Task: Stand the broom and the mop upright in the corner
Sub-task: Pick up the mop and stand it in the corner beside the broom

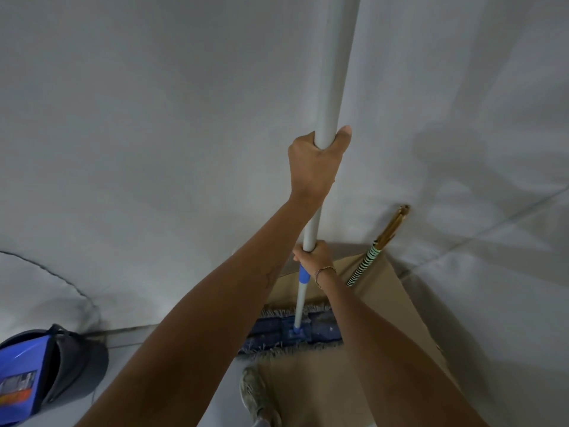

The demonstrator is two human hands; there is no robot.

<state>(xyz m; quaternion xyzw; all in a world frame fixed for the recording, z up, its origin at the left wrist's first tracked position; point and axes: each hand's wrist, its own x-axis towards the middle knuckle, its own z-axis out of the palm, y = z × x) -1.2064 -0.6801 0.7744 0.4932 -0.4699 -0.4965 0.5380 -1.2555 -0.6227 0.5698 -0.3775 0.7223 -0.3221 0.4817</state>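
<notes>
I hold the mop upright by its long grey pole, close to the white wall. My left hand is wrapped around the pole high up. Lower down, just above a blue collar, my right hand grips the same pole; it wears a thin bracelet. The flat blue fringed mop head rests on the floor against the base of the wall. To the right, the broom, with a green-and-white striped handle and a golden upper part, leans into the corner. Its lower end is hidden behind my right arm.
A sheet of brown cardboard lies on the floor in the corner under the mop and broom. A grey bucket with a blue insert stands at the lower left by the wall. My shoe is just behind the mop head.
</notes>
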